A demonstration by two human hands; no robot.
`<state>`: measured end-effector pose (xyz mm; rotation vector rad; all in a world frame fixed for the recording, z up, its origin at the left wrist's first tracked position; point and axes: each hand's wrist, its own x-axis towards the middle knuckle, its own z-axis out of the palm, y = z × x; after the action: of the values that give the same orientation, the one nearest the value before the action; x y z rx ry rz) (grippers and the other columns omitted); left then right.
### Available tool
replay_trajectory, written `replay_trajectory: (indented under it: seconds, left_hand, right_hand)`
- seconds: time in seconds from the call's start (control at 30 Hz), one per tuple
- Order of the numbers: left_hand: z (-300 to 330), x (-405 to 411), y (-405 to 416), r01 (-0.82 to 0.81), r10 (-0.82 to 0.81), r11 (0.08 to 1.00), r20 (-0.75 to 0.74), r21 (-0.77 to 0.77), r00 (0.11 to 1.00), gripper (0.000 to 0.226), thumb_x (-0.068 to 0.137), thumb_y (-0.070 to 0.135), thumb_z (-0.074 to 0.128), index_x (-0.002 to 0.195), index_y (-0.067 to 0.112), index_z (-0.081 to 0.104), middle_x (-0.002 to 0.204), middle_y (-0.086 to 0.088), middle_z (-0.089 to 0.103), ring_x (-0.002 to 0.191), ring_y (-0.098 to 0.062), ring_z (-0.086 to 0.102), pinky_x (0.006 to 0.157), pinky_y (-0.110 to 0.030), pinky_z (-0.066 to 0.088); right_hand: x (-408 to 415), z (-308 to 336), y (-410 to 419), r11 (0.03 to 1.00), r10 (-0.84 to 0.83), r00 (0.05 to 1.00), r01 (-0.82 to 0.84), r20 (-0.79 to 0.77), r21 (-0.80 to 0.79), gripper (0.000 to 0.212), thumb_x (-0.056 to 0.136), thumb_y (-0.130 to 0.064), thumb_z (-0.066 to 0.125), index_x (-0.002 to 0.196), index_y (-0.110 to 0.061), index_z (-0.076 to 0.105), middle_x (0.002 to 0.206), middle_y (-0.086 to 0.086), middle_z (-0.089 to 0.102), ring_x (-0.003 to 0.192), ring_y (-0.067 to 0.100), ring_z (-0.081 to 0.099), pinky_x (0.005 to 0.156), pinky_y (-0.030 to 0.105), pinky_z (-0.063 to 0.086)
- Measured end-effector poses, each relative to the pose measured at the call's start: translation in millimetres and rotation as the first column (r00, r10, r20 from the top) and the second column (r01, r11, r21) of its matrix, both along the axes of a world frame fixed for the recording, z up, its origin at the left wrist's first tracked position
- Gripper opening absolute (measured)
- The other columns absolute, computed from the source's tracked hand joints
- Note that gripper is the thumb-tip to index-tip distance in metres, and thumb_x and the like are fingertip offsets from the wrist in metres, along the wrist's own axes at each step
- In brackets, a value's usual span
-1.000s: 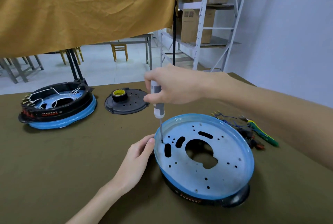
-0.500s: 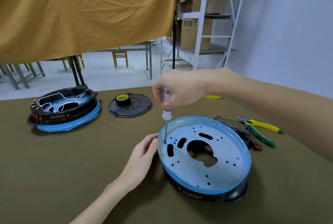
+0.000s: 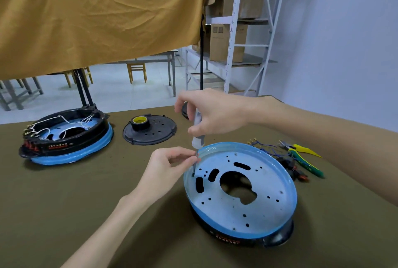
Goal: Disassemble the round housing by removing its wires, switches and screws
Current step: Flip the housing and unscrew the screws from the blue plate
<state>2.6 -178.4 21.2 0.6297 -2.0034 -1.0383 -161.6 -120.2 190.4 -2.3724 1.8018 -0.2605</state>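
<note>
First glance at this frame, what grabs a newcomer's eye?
Front and centre, the right hand grips a screwdriver upright, tip down in the blue-rimmed round housing, while the left hand pinches its shaft at the housing's left edge. A second housing, still wired, sits far left on the olive table, with a black disc carrying a tape roll beside it. Removed wires and yellow-green pliers lie to the right.
</note>
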Motion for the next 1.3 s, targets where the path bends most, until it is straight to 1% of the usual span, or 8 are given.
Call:
replay_trajectory:
  seconds: [0.1,0.27,0.57,0.77,0.93,1.07,1.2,1.3]
  left_hand:
    - [-1.8,-4.9,1.0,-0.030,0.031,0.997,0.019,-0.069,0.999,0.010,0.088,0.024,0.080,0.090,0.033,0.077,0.090,0.015,0.078,0.089,-0.009,0.074,0.083,-0.019,0.056]
    - [-6.6,-13.3,9.0,-0.056,0.057,0.990,0.003,-0.130,0.998,0.015,0.095,0.018,0.073,0.105,0.028,0.078,0.093,0.012,0.071,0.091,-0.014,0.068,0.083,-0.020,0.053]
    - [3.6,-3.3,3.3,0.067,-0.071,0.997,0.095,0.047,0.993,0.019,0.102,0.015,0.063,0.107,0.031,0.074,0.094,0.011,0.080,0.093,-0.006,0.075,0.085,-0.014,0.054]
    - [0.3,-10.9,6.5,-0.133,0.136,0.990,0.051,-0.056,0.989,0.015,0.086,0.025,0.083,0.075,0.029,0.074,0.070,0.009,0.072,0.065,-0.003,0.064,0.065,-0.016,0.052]
    - [3.8,-7.7,7.8,0.045,-0.041,0.999,0.167,-0.021,0.985,0.019,0.101,0.019,0.064,0.111,0.030,0.076,0.104,0.027,0.075,0.101,0.007,0.070,0.089,-0.007,0.050]
    - [3.8,-10.0,8.7,-0.082,0.084,0.996,0.077,-0.028,0.993,0.009,0.092,0.021,0.077,0.088,0.029,0.078,0.080,0.015,0.077,0.079,-0.001,0.074,0.075,-0.011,0.054]
    - [4.6,-17.4,12.1,-0.168,0.177,0.979,0.066,-0.117,0.982,0.016,0.085,0.023,0.084,0.074,0.025,0.073,0.072,0.011,0.073,0.066,-0.004,0.066,0.065,-0.016,0.053]
    - [10.4,-10.9,8.9,-0.026,0.045,0.995,0.195,-0.096,0.980,0.007,0.096,0.023,0.071,0.097,0.029,0.075,0.092,0.023,0.075,0.090,0.006,0.069,0.080,-0.007,0.049]
  right_hand:
    - [2.2,-3.8,3.3,1.000,-0.028,0.999,0.028,0.019,-0.011,0.037,0.090,-0.038,0.071,0.117,-0.031,0.047,0.099,-0.004,0.062,0.085,0.009,0.060,0.071,0.032,0.051]
    - [7.8,-12.7,-4.4,0.879,-0.377,0.899,0.271,-0.223,-0.392,0.050,0.097,-0.064,0.047,0.079,-0.017,0.048,0.069,-0.001,0.051,0.060,0.020,0.052,0.049,0.030,0.031]
    - [9.6,-4.9,-2.6,0.990,-0.105,0.992,0.111,0.075,-0.088,0.034,0.079,-0.045,0.083,0.097,-0.026,0.062,0.076,-0.007,0.064,0.069,0.002,0.057,0.051,0.023,0.037]
    - [14.4,-10.0,-0.1,0.906,-0.293,0.924,0.187,-0.244,-0.380,0.072,0.084,-0.084,0.049,0.074,-0.014,0.062,0.053,-0.004,0.053,0.046,0.011,0.050,0.040,0.024,0.027]
    - [8.6,-2.2,1.1,0.974,-0.178,0.977,0.158,-0.115,-0.160,0.039,0.086,-0.056,0.072,0.084,-0.018,0.064,0.057,-0.009,0.054,0.056,0.010,0.055,0.042,0.024,0.032]
    - [6.8,8.3,5.4,0.995,-0.090,0.993,0.093,-0.077,0.040,0.028,0.082,-0.040,0.081,0.097,-0.031,0.059,0.085,-0.011,0.066,0.078,0.005,0.060,0.056,0.027,0.040]
    - [11.1,3.7,8.0,0.977,-0.194,0.938,0.160,-0.287,-0.139,0.048,0.088,-0.069,0.059,0.092,-0.021,0.061,0.078,-0.004,0.062,0.067,0.014,0.061,0.049,0.028,0.035]
    - [10.4,-2.2,7.4,0.968,-0.201,0.942,0.148,-0.268,-0.203,0.040,0.096,-0.054,0.059,0.090,-0.015,0.063,0.073,-0.001,0.058,0.065,0.018,0.057,0.048,0.029,0.033]
